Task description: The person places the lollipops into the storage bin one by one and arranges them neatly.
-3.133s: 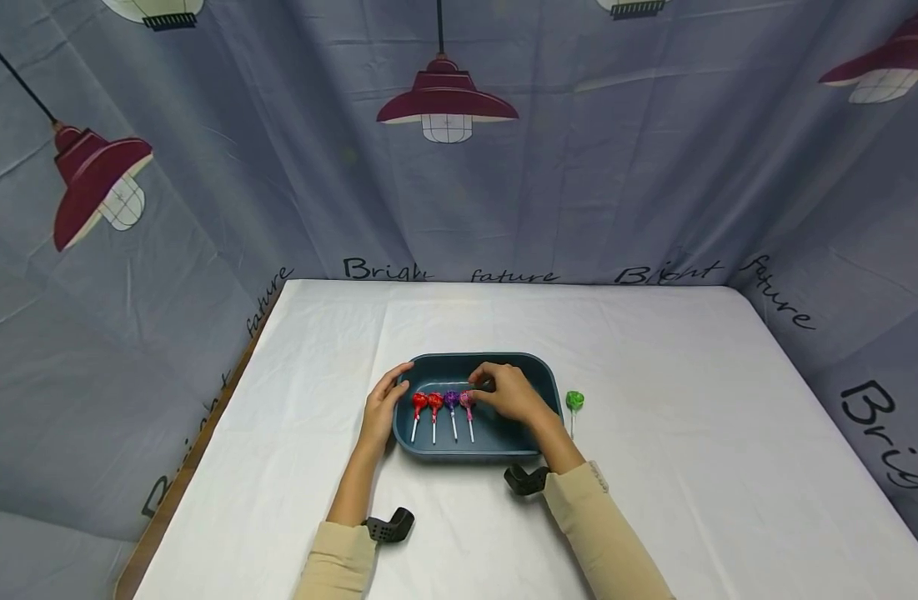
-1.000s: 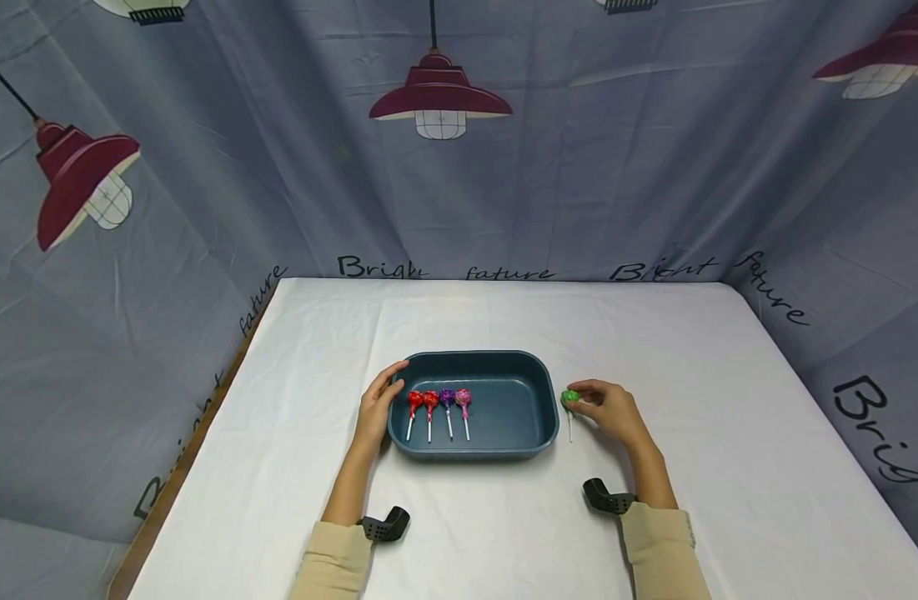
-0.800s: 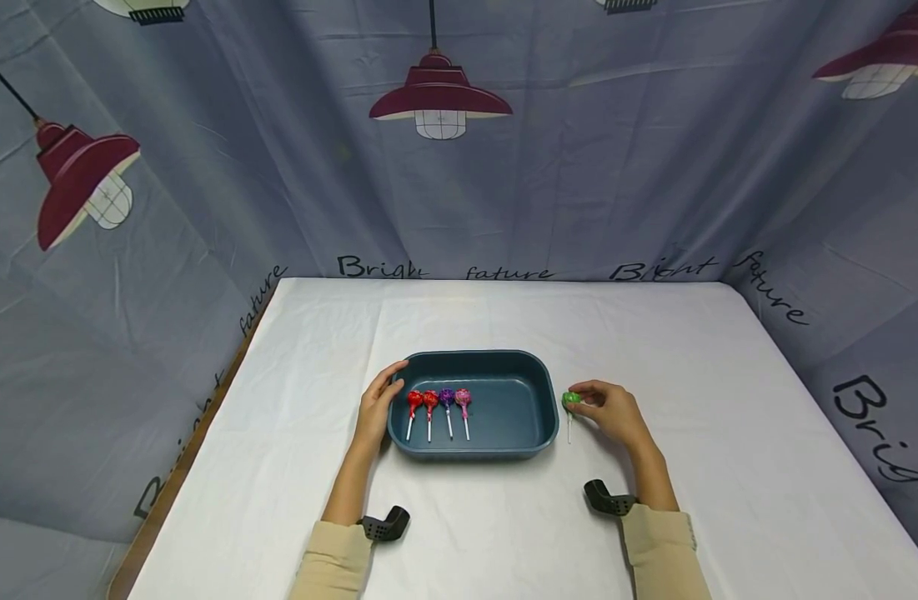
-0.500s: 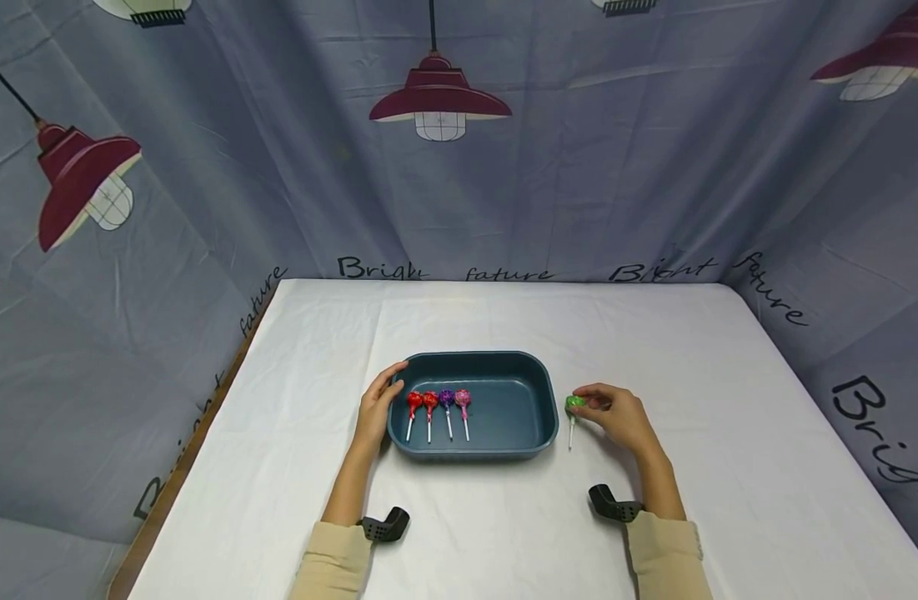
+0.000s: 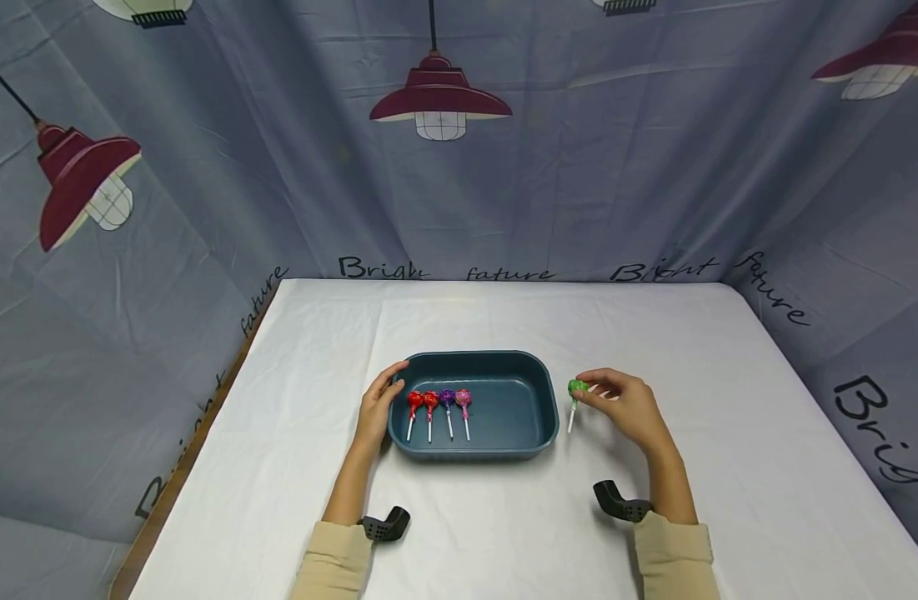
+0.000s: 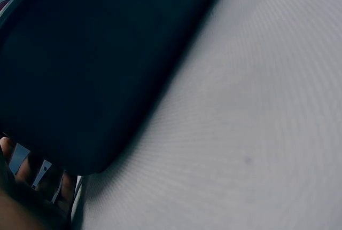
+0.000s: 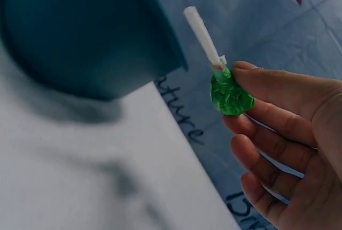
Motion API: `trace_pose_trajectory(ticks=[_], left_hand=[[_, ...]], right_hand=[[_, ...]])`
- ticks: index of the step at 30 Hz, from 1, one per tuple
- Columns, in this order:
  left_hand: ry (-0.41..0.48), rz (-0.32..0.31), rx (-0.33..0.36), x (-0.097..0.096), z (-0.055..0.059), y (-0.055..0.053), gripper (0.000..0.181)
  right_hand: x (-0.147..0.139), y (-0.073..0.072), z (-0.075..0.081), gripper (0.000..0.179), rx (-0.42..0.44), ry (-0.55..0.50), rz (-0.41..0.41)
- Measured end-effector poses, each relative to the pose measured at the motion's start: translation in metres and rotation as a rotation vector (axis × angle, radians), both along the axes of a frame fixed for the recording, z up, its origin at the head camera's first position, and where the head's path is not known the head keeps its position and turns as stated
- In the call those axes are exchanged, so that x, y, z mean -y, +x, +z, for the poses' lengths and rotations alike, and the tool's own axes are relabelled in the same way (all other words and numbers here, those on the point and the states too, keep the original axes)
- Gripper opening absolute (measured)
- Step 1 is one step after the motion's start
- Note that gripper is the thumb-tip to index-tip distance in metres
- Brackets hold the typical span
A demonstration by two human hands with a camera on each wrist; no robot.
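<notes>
A green-wrapped lollipop (image 5: 577,387) is pinched at its head between the thumb and index finger of my right hand (image 5: 629,408). It hangs above the table just right of the tray, white stick pointing down. The right wrist view shows the lollipop (image 7: 231,95) clearly, with the other fingers loosely bent below. My left hand (image 5: 376,408) rests against the left end of the dark blue-green tray (image 5: 514,421), its fingers extended along the rim. Inside the tray lie two red lollipops (image 5: 415,400), a purple lollipop (image 5: 447,398) and a pink lollipop (image 5: 463,398) in a row, sticks toward me.
A white cloth covers the table (image 5: 654,333). Behind and beside it hangs a grey-blue curtain (image 5: 293,167) printed with lamps and writing. Black wrist cameras (image 5: 387,525) sit on both wrists.
My right hand has gone from the pink lollipop in the tray to the green lollipop on the right, gripped it and lifted it off the table. The left hand has stayed at the tray.
</notes>
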State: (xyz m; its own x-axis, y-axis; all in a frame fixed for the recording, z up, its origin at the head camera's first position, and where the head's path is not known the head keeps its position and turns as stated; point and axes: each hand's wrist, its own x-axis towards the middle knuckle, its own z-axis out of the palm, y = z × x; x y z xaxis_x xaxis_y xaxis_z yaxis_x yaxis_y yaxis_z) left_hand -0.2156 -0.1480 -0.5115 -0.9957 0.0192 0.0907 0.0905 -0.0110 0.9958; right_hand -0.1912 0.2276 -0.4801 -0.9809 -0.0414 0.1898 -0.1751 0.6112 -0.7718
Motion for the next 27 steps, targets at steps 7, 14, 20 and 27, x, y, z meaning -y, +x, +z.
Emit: trace_pose_trajectory(ticks=[7,14,20,27], left_hand=[[0.003,0.0,0.001,0.001,-0.001,0.0,0.034],[0.026,-0.008,-0.017,0.001,-0.002,-0.002,0.034],[0.033,-0.005,-0.022,0.001,-0.002,-0.002,0.034],[0.043,-0.009,-0.031,0.001,-0.003,-0.002,0.034]], right_hand=[[0.011,-0.013,-0.007,0.028,-0.076,-0.018,0.008],[0.006,-0.055,-0.073,0.03,-0.203,-0.023,-0.034],[0.031,-0.05,-0.045,0.03,-0.186,-0.061,0.002],[0.076,-0.024,0.022,0.031,-0.064,-0.073,0.096]])
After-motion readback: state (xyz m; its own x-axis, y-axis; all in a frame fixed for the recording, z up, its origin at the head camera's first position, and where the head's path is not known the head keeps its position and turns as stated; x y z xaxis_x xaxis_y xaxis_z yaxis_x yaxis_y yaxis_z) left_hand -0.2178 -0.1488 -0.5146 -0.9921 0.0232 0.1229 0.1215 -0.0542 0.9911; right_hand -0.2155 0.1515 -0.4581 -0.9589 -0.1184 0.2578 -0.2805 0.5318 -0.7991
